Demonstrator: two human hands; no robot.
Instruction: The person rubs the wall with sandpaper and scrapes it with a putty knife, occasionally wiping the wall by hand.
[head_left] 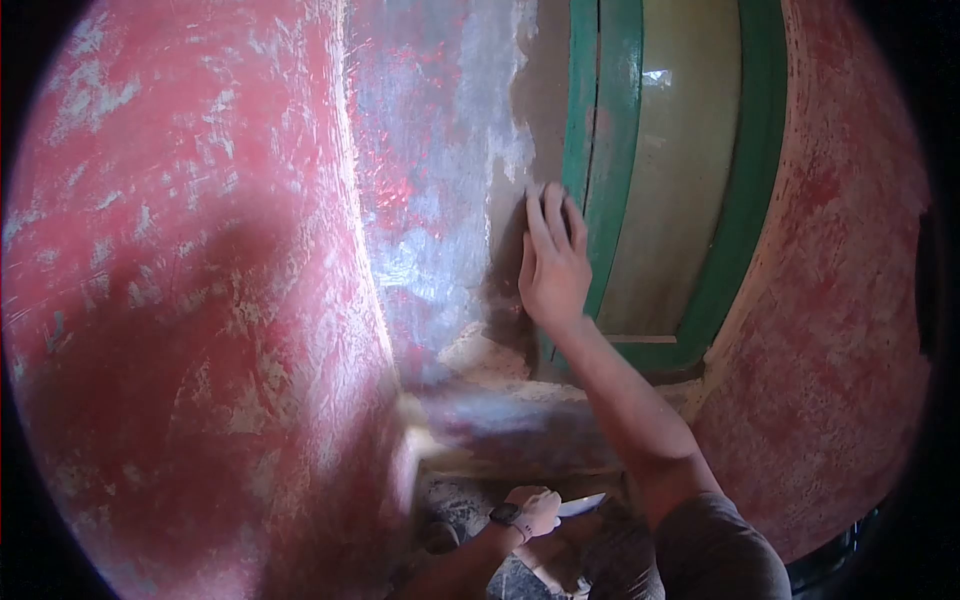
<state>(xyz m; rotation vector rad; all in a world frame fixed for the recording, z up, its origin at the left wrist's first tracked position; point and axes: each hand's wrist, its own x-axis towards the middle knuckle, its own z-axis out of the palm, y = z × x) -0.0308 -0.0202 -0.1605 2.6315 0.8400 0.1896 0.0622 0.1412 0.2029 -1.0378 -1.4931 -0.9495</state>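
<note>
My left hand (532, 509), with a dark watch and a thin band at the wrist, is low in the view, closed round a tool whose pale, flat blade (581, 505) points right. Its handle is hidden in the fist. Higher up, my right hand (556, 268) reaches to the brown strip of wall (541, 105) beside the green frame (612, 150). Its fingers are stretched and somewhat apart, their tips at the wall surface. Dark patches lie round the fingertips; whether these are only shadow is unclear.
A patchy grey-blue and red wall panel (430, 190) lies left of the strip. Rough red walls (180, 300) stand on both sides. The green frame holds a beige panel (675, 170). Below is a ledge (510, 425). The floor and my legs show at the bottom.
</note>
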